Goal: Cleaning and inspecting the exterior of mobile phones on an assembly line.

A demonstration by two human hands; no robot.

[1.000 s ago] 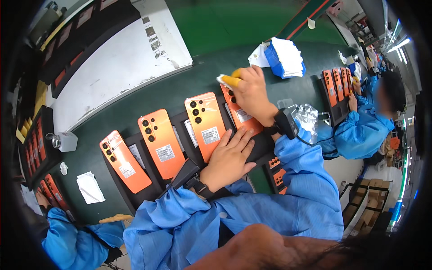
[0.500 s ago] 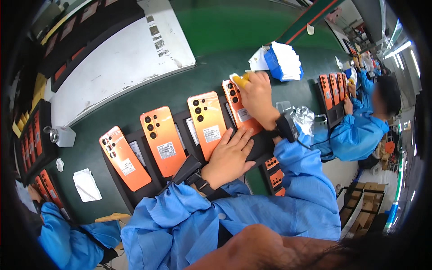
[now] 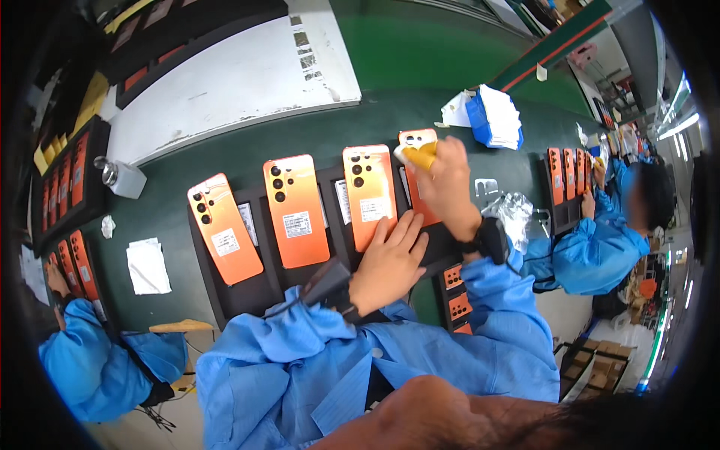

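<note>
My right hand (image 3: 448,184), with yellow finger covers (image 3: 421,157) on its fingertips, pinches a small white wipe (image 3: 400,152) against the camera area of the rightmost orange phone (image 3: 417,138). The hand hides much of that phone. My left hand (image 3: 388,262) lies flat, fingers spread, across the lower ends of this phone and the orange phone (image 3: 370,191) beside it. Two more orange phones (image 3: 296,217) (image 3: 234,259) lie to the left, backs up, each with a white label. All of them rest on a black slotted tray (image 3: 217,279).
Beyond my right hand stands a blue box (image 3: 480,120) of white wipes. Crumpled clear plastic (image 3: 513,217) lies right of my wrist. At left are a folded white cloth (image 3: 148,266) and a clear bottle (image 3: 122,178). Co-workers in blue sit at right (image 3: 600,251) and left (image 3: 97,360).
The wipe in my right hand has moved down from the top corner of the rightmost phone, over its lenses. My left hand stays in place. The whole view has shifted slightly.
</note>
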